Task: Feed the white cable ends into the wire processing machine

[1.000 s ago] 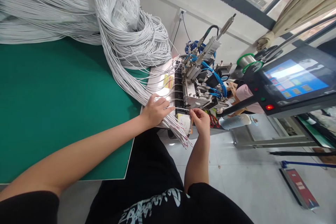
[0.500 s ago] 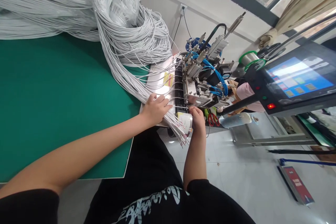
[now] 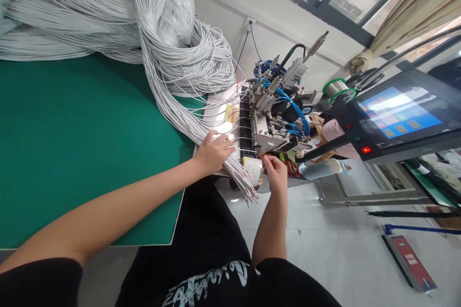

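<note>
My left hand [image 3: 213,151] rests with curled fingers on a bundle of thin white wires [image 3: 180,105] where it crosses the table edge, holding the strands down. My right hand [image 3: 275,171] is pinched on a single wire end beside the fixture slots of a small wire-processing machine [image 3: 273,115]. The stripped wire ends [image 3: 247,187] fan out below my hands, over a white roll [image 3: 256,171]. Several single wires lie in the machine's black slotted holder [image 3: 245,120].
A green mat [image 3: 72,144] covers the table, with a big heap of white wire [image 3: 108,9] at the back. A touchscreen panel [image 3: 399,115] stands at the right. Red-handled scissors [image 3: 291,168], a solder spool [image 3: 336,86] and a plastic bottle [image 3: 320,169] lie past the machine.
My right hand drew back slightly from the machine's slots toward me, still pinched. My left hand stayed on the bundle. The view shifted a little.
</note>
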`<state>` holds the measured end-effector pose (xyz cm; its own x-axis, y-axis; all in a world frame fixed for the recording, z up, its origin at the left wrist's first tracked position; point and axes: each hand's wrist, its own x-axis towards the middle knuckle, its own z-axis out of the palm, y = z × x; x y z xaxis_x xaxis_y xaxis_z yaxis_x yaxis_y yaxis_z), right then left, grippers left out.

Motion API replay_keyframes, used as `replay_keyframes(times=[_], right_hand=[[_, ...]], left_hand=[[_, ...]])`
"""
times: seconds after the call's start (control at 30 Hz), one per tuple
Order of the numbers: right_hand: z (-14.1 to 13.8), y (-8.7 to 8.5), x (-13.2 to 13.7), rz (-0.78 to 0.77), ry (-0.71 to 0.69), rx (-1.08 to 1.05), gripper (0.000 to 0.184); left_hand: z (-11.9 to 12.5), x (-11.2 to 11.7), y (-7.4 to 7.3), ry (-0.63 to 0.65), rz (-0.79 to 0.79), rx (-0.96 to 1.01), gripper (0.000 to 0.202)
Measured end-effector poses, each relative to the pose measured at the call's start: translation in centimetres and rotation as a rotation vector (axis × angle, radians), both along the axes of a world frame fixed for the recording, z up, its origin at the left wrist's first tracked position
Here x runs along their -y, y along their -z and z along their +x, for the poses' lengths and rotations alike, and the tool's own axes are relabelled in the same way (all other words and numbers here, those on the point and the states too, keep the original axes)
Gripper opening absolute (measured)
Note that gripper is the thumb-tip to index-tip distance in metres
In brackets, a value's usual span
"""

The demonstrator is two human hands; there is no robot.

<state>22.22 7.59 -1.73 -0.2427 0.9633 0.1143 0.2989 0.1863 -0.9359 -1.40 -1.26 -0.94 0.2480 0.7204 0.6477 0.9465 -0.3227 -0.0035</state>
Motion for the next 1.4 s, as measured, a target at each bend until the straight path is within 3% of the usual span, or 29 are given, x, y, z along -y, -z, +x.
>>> replay_keyframes(times=[0.17,0.3,0.47,0.63,0.73,0.87,1.07,1.27,1.4], right_hand=[[1.1,-3.5,2.8,0.107,-0.093,0.158,0.031],[0.8,-4.8,4.4,0.112,-0.198,0.263,0.029],[-0.7,-4.4,5.2,0.082,-0.337,0.313,0.027],[-1.5,-3.9,5.2,0.086,-0.369,0.326,0.024],[-1.6,-3.7,4.5,0.139,-0.300,0.303,0.024],[-1.6,-3.3,3.0,0.258,-0.099,0.210,0.024],[-2.6,-2.6,1.7,0.384,0.057,0.118,0.025],[-3.6,-2.4,1.3,0.337,-0.065,-0.006,0.029],[-3.7,-2.2,1.1,0.323,-0.132,-0.039,0.030]], left_hand=[[0.0,0.0,0.0,0.018,0.004,-0.018,0.030],[0.0,0.0,0.0,0.015,0.013,-0.019,0.029],[0.0,0.1,-0.1,-0.002,-0.019,-0.008,0.028],[0.0,0.1,-0.2,0.001,-0.008,-0.022,0.028],[0.0,0.2,-0.4,-0.006,0.001,-0.029,0.029],[0.2,0.4,-0.5,-0.032,0.051,0.002,0.034],[0.3,0.3,-0.5,-0.026,0.138,-0.018,0.024],[-0.2,0.2,-0.4,0.118,0.106,-0.030,0.026],[-0.2,-0.1,-0.2,0.146,0.065,-0.043,0.025]])
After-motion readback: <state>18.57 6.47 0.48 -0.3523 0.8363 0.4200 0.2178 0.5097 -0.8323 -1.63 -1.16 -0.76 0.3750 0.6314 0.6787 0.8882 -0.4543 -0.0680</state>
